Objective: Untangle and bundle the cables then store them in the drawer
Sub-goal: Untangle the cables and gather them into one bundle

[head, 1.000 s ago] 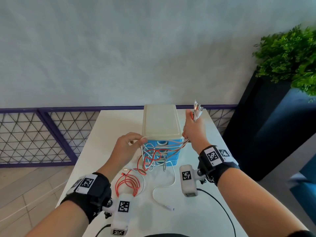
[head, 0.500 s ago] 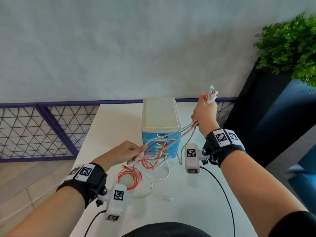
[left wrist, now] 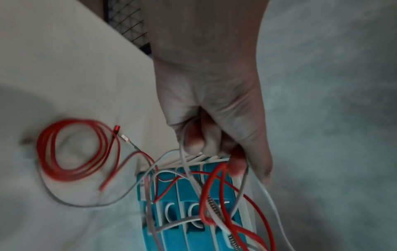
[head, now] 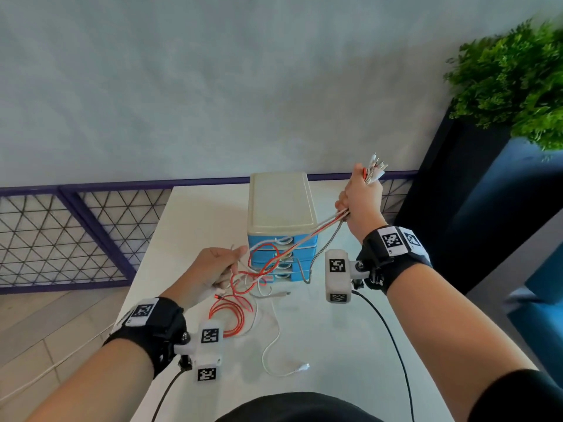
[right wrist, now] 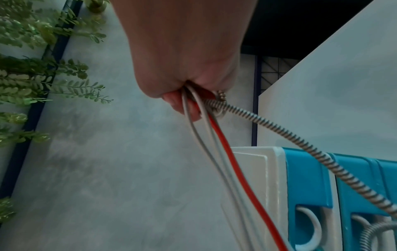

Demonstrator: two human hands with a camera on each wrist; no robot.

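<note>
A white counter (head: 195, 226) runs away from the person toward a pale grey wall (head: 213, 80). To its left lies a light wood floor (head: 61, 315) behind a purple-framed wire-mesh fence (head: 70, 233); to its right stands a dark planter (head: 475, 208) topped with green foliage (head: 511, 74).

At left, the left hand (head: 213, 269) has its fingers curled round thin white strands of the cables (head: 268, 263), low over the counter and just in front of the drawer unit (head: 281, 226). Below it a coil of red cable (head: 231, 312) rests on the counter, with a loose white cable (head: 274, 351) trailing toward the person. The drawer unit sits mid-counter, cream-topped, with blue drawers stacked in front, all pushed in. At right, the right hand (head: 361, 202) is raised beside the unit's top, fist closed on the gathered cables, their plug ends sticking up out of it.

The head view alone shows both hands and the span of cables stretched between them across the drawer fronts. The left wrist view, blurred, shows the red coil's metal plug (left wrist: 117, 127) and a small white connector (left wrist: 125, 137) beside it. The right wrist view shows what leaves the fist: two grey-white cables, one red, and one spring-wrapped cable (right wrist: 279, 134), four in all.
</note>
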